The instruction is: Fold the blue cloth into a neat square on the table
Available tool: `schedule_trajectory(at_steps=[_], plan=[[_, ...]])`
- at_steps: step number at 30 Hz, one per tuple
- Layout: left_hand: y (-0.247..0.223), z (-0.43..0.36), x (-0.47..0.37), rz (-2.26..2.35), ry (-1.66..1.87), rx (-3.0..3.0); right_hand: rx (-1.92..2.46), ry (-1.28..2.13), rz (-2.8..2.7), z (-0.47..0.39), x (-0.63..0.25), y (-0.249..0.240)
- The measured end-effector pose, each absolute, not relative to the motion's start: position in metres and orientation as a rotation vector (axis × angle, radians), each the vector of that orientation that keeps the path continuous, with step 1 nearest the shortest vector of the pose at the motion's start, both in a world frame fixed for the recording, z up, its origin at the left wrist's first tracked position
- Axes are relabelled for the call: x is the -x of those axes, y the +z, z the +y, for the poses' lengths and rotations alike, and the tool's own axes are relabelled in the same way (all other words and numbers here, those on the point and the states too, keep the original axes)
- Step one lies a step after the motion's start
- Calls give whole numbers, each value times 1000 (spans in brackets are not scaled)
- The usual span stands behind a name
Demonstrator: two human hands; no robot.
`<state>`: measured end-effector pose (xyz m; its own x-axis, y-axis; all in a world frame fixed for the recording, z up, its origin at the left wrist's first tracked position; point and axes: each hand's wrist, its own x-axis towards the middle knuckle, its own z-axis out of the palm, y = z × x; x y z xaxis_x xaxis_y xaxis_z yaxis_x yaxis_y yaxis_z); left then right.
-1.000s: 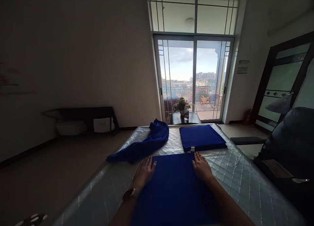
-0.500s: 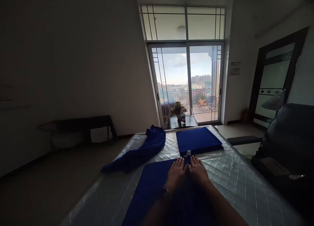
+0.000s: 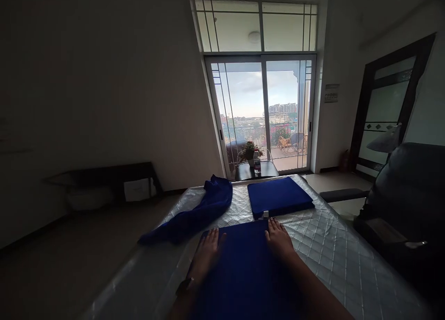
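A blue cloth (image 3: 243, 264) lies spread flat in front of me, its near part running out of the bottom of the view. My left hand (image 3: 208, 246) rests with fingers stretched out on the cloth's far left corner. At the far right corner my right hand (image 3: 279, 236) lies flat, palm down, near a small white tag (image 3: 266, 214). Just beyond is a folded blue cloth (image 3: 280, 195) in a neat stack. Another blue cloth (image 3: 205, 213) lies crumpled to the left. All of them are on a silvery quilted mattress (image 3: 333, 255).
Past the mattress stands a small dark table (image 3: 248, 172) with a potted plant (image 3: 249, 151) and a water bottle (image 3: 257, 161), before a glass sliding door (image 3: 239, 102). A dark chair (image 3: 406, 195) is close on the right. A low dark bench (image 3: 114, 172) stands by the left wall.
My left hand has slid left across the cloth, away from my right hand, to the far left corner. My right hand has stayed near the far right corner.
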<state>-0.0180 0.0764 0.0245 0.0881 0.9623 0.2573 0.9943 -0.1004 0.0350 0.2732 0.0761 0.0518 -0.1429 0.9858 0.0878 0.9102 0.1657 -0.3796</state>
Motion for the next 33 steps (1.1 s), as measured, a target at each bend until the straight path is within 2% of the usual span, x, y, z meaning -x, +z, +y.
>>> schedule_trajectory(at_steps=[10, 23, 33], plan=[[25, 71, 29, -2060, -309, 2142, 1851, 314, -2156, 76, -271, 51], [25, 71, 29, -2128, -457, 2088, 1888, 220, -2205, 72, -268, 54], [28, 68, 25, -2092, -517, 2072, 1912, 241, -2234, 49, -269, 71]])
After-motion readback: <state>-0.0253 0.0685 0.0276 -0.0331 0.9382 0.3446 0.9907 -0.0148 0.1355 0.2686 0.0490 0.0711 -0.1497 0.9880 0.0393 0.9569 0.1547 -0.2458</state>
